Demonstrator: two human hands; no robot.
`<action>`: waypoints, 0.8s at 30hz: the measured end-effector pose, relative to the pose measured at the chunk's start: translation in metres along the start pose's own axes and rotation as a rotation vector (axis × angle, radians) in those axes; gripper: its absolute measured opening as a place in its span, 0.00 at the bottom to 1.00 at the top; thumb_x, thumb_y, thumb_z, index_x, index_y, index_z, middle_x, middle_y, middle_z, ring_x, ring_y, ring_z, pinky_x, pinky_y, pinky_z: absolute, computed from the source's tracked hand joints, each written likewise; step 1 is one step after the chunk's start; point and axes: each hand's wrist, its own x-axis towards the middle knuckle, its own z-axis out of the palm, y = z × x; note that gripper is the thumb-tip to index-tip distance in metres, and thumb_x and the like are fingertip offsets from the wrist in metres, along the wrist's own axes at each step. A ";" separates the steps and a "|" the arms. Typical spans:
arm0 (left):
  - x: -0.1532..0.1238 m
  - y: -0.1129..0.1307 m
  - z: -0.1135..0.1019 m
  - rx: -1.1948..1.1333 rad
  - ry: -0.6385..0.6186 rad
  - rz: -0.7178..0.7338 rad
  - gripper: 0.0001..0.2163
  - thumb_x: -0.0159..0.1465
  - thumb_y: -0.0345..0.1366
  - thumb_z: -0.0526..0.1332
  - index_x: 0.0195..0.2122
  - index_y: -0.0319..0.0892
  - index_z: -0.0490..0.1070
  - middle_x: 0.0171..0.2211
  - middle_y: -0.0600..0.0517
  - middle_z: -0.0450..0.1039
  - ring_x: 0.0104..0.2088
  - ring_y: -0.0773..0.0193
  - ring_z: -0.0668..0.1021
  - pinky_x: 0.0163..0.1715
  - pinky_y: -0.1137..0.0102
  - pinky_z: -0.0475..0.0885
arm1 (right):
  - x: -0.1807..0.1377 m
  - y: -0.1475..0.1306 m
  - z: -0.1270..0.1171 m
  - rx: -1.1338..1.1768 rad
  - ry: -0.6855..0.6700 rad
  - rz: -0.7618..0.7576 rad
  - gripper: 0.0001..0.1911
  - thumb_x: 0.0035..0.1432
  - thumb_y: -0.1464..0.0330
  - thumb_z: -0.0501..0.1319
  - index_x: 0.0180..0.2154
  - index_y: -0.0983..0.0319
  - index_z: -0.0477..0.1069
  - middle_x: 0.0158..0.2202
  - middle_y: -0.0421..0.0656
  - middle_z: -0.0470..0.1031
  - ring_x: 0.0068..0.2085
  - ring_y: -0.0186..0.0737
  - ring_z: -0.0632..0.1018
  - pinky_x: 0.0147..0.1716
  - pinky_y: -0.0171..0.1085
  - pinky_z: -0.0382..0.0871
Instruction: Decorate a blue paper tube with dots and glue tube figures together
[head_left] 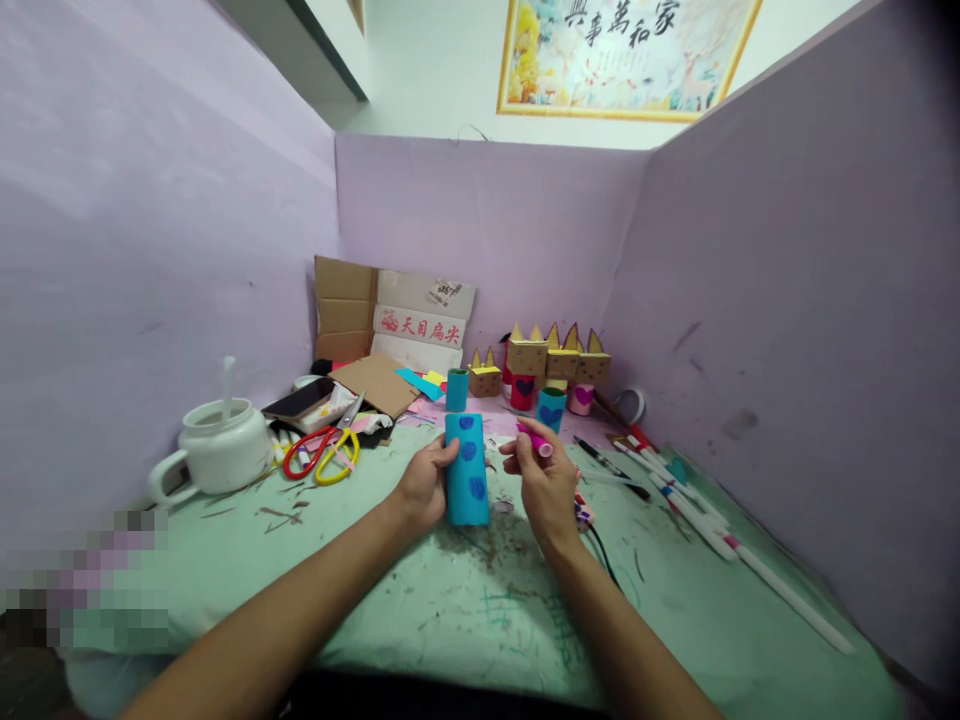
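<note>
My left hand (429,480) grips a blue paper tube (466,495) by its left side, holding it nearly upright over the table. Dark blue spots run down the tube's face. To the right, my right hand (546,490) is closed around a pink marker (534,438), which is apart from the tube. Behind the held tube stands a shorter blue tube (456,392). Another blue tube with a heart (551,410) stands beyond my right hand, near a red tube (522,391) and a pink tube (581,399) with hearts.
Left lie red-handled scissors (307,455), yellow-handled scissors (337,460), a phone (300,398) and a white pot (221,460). Cardboard (375,383) and small cardboard heads with pointed ears (528,357) are at the back. Several white-barrelled markers (697,515) and a black pen (609,466) lie right.
</note>
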 end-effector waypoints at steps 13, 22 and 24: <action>0.006 0.018 -0.004 -0.042 0.065 0.124 0.10 0.61 0.30 0.59 0.44 0.37 0.73 0.31 0.46 0.78 0.33 0.56 0.80 0.39 0.61 0.76 | -0.008 0.005 0.006 0.008 -0.428 0.212 0.23 0.45 0.65 0.67 0.45 0.59 0.67 0.38 0.44 0.81 0.40 0.45 0.81 0.36 0.43 0.75; 0.005 0.022 0.001 -0.077 0.050 0.150 0.11 0.63 0.31 0.58 0.46 0.37 0.72 0.35 0.44 0.78 0.40 0.54 0.80 0.44 0.59 0.75 | -0.014 0.002 0.014 -0.081 -0.413 0.260 0.31 0.36 0.67 0.71 0.45 0.59 0.66 0.33 0.39 0.76 0.32 0.41 0.77 0.31 0.40 0.74; 0.004 0.018 0.002 -0.025 0.016 0.131 0.12 0.62 0.34 0.61 0.46 0.37 0.71 0.38 0.44 0.78 0.41 0.53 0.80 0.43 0.60 0.75 | -0.013 0.001 0.014 -0.107 -0.382 0.249 0.31 0.38 0.65 0.70 0.46 0.60 0.65 0.34 0.40 0.76 0.34 0.42 0.78 0.34 0.41 0.74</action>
